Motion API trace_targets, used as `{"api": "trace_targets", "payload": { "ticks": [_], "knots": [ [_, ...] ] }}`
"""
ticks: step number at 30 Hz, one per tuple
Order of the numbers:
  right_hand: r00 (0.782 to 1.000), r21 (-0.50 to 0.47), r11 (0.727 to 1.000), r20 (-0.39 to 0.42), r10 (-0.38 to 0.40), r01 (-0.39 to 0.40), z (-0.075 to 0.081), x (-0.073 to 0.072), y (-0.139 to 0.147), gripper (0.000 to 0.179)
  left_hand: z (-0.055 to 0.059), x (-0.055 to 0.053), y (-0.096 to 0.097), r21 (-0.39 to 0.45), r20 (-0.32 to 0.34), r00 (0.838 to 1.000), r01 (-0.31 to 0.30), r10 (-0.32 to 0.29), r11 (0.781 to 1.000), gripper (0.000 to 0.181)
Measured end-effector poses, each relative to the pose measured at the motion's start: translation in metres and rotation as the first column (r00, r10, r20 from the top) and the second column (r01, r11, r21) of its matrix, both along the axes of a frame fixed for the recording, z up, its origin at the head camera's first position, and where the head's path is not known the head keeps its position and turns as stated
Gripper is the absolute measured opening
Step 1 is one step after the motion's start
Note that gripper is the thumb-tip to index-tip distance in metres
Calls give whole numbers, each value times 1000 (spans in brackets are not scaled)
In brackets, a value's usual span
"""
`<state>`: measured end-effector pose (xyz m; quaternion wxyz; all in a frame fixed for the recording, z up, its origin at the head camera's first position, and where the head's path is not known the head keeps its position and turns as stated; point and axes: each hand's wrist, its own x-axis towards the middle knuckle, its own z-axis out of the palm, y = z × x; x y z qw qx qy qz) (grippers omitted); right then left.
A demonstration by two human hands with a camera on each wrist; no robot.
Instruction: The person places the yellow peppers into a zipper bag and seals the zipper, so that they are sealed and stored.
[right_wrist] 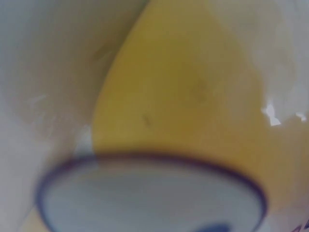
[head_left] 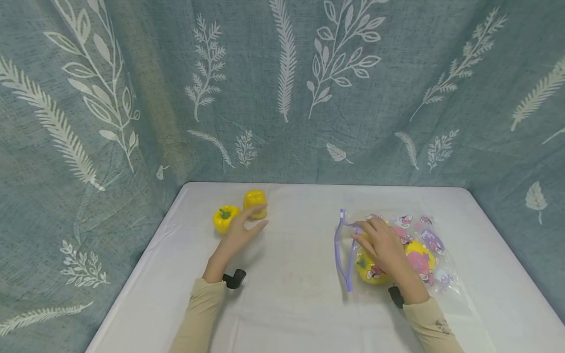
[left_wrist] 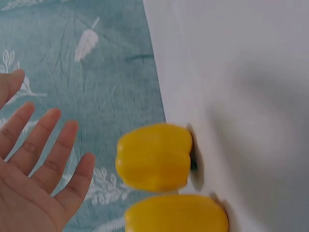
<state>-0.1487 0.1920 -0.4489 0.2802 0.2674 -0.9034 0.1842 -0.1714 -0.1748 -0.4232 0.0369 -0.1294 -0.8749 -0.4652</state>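
Observation:
In the head view my left hand is beside two yellow bell peppers at the table's left. The nearer bell pepper shows its green stem; the farther bell pepper is partly covered by my fingers. The left wrist view shows this hand with fingers spread and nothing in the palm, apart from the peppers. My right hand is over a clear printed zip bag, fingertips right at its parted purple zip strip. Inside are yellow bell peppers, one with a green stem. The right wrist view shows blurred yellow through plastic, without fingers.
A white cloth covers the table. Blue-green curtains with white leaf prints hang behind it and along both sides. Each wrist wears a small black device.

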Motion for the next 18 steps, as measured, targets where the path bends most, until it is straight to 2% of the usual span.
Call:
{"api": "trace_targets", "payload": {
  "ticks": [4, 9, 13, 18],
  "knots": [
    [1000, -2, 1000, 9, -6, 6, 0, 0, 0, 30, 2, -1, -11, -31, -46, 999, -16, 15, 999, 43],
    [1000, 1, 1000, 19, -12, 12, 0, 1, 0, 30, -2, -5, -26, -51, -101, 994, -49, 44, 997, 44],
    [999, 2, 1000, 28, -17, 17, 0, 1, 0, 30, -5, -9, -37, -50, -122, 990, -76, 70, 996, 44],
    [999, -1, 1000, 32, -16, 16, 0, 1, 0, 31, -7, -12, -48, -55, -116, 990, -91, 84, 994, 43]
  ]
}}
